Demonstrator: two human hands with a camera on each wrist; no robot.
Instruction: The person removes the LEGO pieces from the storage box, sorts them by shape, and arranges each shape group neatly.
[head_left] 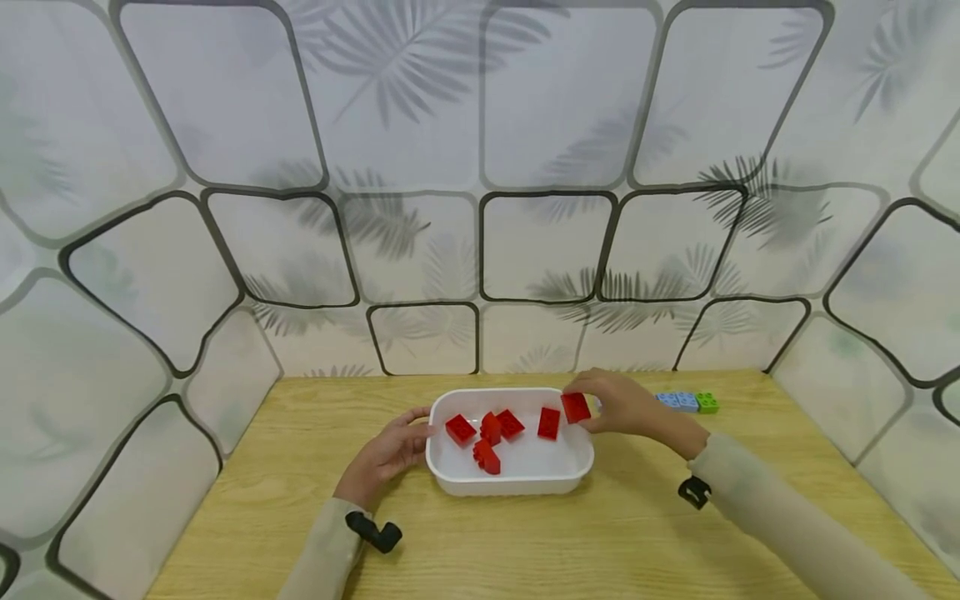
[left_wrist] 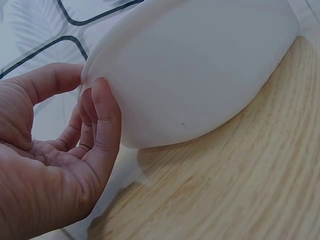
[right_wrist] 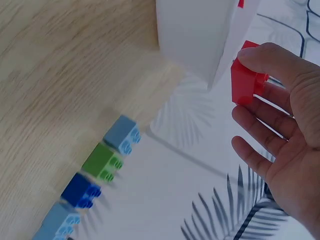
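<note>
A white plastic tray (head_left: 510,487) stands on the table with several red toy bricks inside, one of them a brick (head_left: 548,423) on the right side. My left hand (head_left: 392,450) grips the tray's left end, thumb and fingertips at the rim and outer wall, as the left wrist view shows (left_wrist: 65,145). Over the tray's right end, my right hand (head_left: 618,404) pinches a red brick (head_left: 575,407) between thumb and fingers. In the right wrist view this brick (right_wrist: 243,80) has its studs toward the palm, beside the tray's wall (right_wrist: 192,37).
Behind the right hand, a row of bricks lies along the table's back: light blue (right_wrist: 122,134), green (right_wrist: 101,161), dark blue (right_wrist: 80,190) and another light blue (right_wrist: 57,220). A patterned cloth wall (head_left: 547,250) rises behind the wooden table (head_left: 480,550).
</note>
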